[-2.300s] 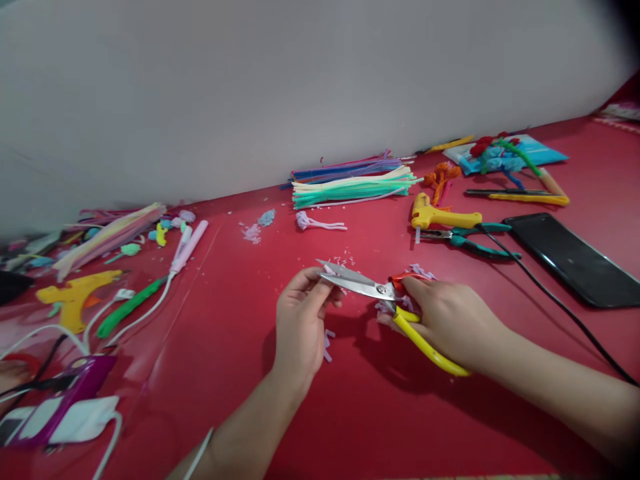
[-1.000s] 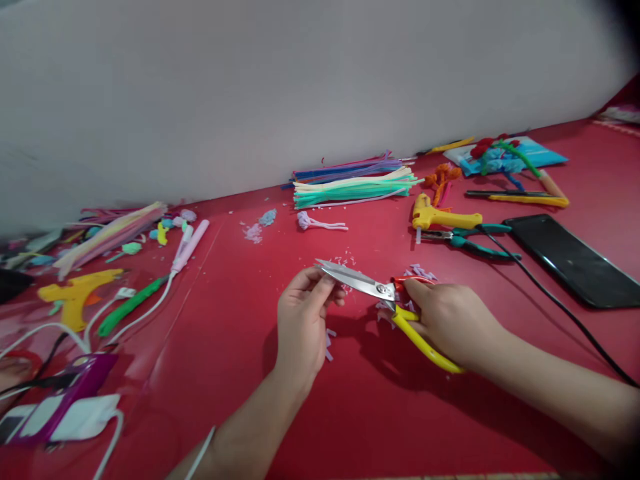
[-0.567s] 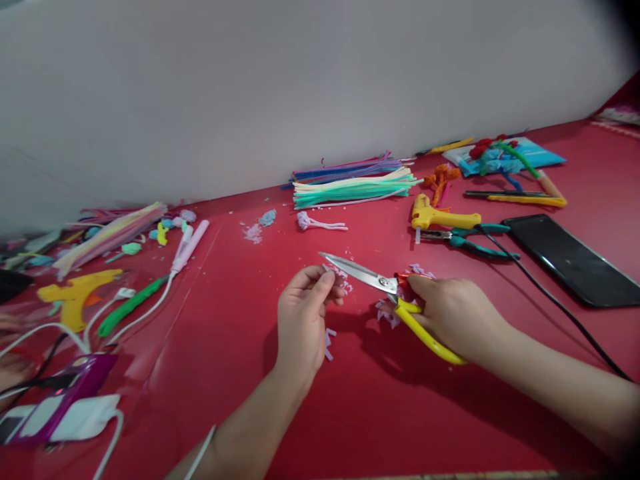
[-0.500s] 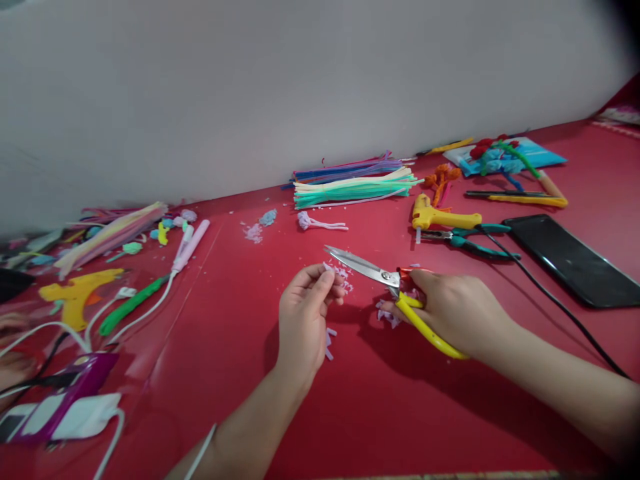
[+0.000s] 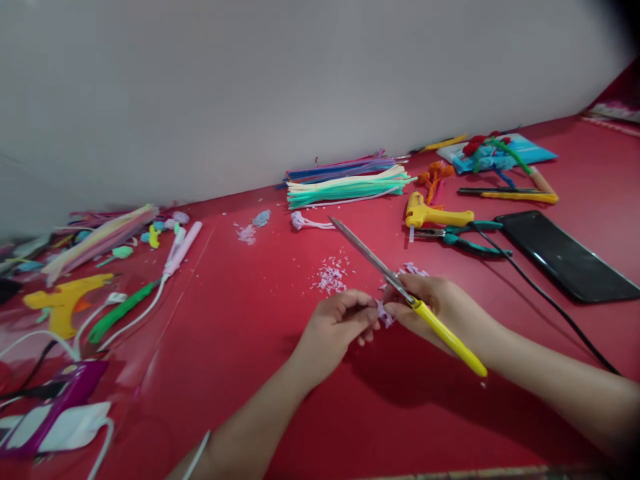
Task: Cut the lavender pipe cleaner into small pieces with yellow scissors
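Observation:
My left hand (image 5: 333, 337) is closed, its thumb and fingertips pinching a small lilac fuzzy strip (image 5: 385, 315). Right beside it, the fingertips of my right hand (image 5: 447, 310) come up to the same strip. Held in my right hand is a pair of scissors (image 5: 445, 337) with yellow handles, the blades pointing up and to the left, away from the strip. Just beyond my left hand lies a heap of tiny lilac clippings (image 5: 331, 275). More lilac pieces (image 5: 415, 269) lie behind my right hand, partly hidden by it.
Bundles of pipe cleaners (image 5: 345, 188) lie near the wall, with a lilac pipe-cleaner flower (image 5: 299, 221) before them. To the right are a yellow glue gun (image 5: 440, 217), pliers (image 5: 470, 245) and a phone (image 5: 570, 257). Leftward are another glue gun (image 5: 67, 300) and a power strip (image 5: 70, 407) with cables.
My left hand has moved right to meet my right hand, uncovering the clippings. The scissors have turned, and their blades have swung away from my left fingertips.

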Action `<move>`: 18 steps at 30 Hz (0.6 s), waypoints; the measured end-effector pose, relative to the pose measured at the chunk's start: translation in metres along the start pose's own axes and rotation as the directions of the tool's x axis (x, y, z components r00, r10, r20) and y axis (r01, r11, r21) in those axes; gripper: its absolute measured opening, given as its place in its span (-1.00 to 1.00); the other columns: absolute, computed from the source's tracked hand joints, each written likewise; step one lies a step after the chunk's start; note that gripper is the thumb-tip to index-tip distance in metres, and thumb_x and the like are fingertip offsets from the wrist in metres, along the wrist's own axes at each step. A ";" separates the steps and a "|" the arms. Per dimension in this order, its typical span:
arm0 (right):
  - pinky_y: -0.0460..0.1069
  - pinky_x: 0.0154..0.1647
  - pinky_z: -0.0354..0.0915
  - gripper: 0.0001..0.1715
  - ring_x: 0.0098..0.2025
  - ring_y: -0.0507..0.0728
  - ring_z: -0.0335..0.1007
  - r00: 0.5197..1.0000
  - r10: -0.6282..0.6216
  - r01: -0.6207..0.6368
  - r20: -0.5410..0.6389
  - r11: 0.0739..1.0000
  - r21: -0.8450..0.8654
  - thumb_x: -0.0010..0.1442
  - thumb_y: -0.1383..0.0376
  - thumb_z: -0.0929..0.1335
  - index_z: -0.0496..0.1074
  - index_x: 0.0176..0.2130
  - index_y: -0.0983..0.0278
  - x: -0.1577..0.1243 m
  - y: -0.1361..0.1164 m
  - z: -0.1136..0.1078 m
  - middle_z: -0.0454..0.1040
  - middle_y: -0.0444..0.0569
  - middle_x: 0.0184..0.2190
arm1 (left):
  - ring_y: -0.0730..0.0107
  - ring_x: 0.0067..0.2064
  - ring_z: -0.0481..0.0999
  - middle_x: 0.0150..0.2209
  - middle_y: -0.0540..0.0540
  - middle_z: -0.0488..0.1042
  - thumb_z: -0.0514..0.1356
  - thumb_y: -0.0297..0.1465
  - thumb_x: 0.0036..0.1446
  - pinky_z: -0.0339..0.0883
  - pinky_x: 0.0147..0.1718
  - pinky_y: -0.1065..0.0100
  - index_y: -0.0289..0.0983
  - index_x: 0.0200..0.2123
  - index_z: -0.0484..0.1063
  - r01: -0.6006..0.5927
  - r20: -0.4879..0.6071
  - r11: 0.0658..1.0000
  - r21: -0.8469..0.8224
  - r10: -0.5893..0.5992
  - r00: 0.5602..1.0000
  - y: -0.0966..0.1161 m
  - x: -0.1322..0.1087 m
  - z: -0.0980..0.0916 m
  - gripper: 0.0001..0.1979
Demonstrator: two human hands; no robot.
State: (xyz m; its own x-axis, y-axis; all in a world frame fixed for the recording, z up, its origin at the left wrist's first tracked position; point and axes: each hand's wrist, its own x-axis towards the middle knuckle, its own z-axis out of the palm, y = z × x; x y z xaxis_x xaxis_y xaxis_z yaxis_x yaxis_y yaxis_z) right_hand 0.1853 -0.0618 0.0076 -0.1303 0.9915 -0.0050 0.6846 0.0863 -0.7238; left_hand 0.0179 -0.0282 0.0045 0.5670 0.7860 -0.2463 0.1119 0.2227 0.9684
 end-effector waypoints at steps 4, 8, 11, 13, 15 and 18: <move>-0.15 -0.58 0.05 -0.82 -0.54 -0.02 0.20 0.999 -0.010 0.007 0.034 0.996 0.086 0.02 0.24 0.18 0.28 -0.47 0.28 -0.001 0.001 0.002 0.32 -0.16 -0.59 | 0.53 -0.55 0.30 -0.54 -0.01 0.34 0.10 -0.44 -0.02 0.22 -0.53 0.46 -0.28 -0.47 0.37 0.004 -0.005 0.997 0.076 -0.003 1.000 -0.001 -0.003 0.005 -0.93; -0.16 -0.59 0.03 -0.87 -0.57 -0.05 0.10 0.999 -0.013 0.010 0.032 0.996 0.086 -0.02 0.26 0.20 0.20 -0.53 0.27 -0.003 0.001 0.006 0.22 -0.21 -0.64 | 0.45 -0.46 0.36 -0.49 -0.03 0.39 0.12 -0.47 -0.06 0.23 -0.43 0.42 -0.25 -0.48 0.39 -0.130 -0.073 0.958 0.257 0.154 0.985 -0.002 -0.005 0.007 -0.94; -0.15 -0.62 -0.02 -0.84 -0.60 -0.06 0.03 1.000 0.019 -0.019 -0.009 0.999 0.035 -0.04 0.25 0.22 0.12 -0.56 0.26 -0.004 0.002 0.011 0.14 -0.23 -0.67 | 0.40 -0.43 0.36 -0.48 -0.05 0.41 0.12 -0.49 -0.07 0.22 -0.40 0.38 -0.23 -0.47 0.42 -0.226 -0.075 0.868 0.443 0.287 0.955 -0.002 -0.007 0.008 -0.90; -0.15 -0.63 -0.04 -0.83 -0.61 -0.06 0.02 1.000 0.025 -0.024 -0.007 0.999 0.020 -0.04 0.25 0.21 0.11 -0.57 0.25 -0.005 0.001 0.012 0.14 -0.23 -0.68 | 0.41 -0.47 0.34 -0.50 -0.05 0.40 0.10 -0.51 -0.07 0.21 -0.43 0.38 -0.23 -0.48 0.43 -0.246 -0.062 0.833 0.496 0.316 0.947 -0.002 -0.008 0.009 -0.87; -0.15 -0.64 -0.07 -0.81 -0.63 -0.06 0.02 1.000 0.010 -0.010 -0.005 1.000 -0.011 -0.02 0.21 0.21 0.13 -0.57 0.25 -0.004 0.000 0.012 0.16 -0.22 -0.69 | 0.42 -0.47 0.32 -0.51 -0.05 0.39 0.10 -0.51 -0.07 0.20 -0.44 0.39 -0.24 -0.50 0.44 -0.245 -0.078 0.844 0.477 0.319 0.945 -0.001 -0.008 0.010 -0.87; -0.13 -0.64 -0.10 -0.74 -0.64 -0.05 0.04 0.999 -0.012 0.005 -0.043 0.985 -0.170 -0.02 0.11 0.22 0.16 -0.54 0.24 -0.002 0.000 0.005 0.21 -0.19 -0.68 | 0.45 -0.50 0.32 -0.55 -0.03 0.38 0.14 -0.47 -0.09 0.22 -0.49 0.41 -0.26 -0.52 0.43 -0.179 -0.208 0.945 0.275 0.240 0.948 0.002 -0.006 0.006 -0.93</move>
State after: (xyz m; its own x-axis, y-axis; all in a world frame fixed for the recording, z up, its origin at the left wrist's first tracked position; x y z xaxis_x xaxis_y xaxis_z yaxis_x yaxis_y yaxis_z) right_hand 0.1818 -0.0647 0.0036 -0.1077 0.9936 0.0337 0.7959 0.1064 -0.5960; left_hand 0.0194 -0.0355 0.0076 0.3947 0.9188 -0.0090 0.2290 -0.0889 0.9694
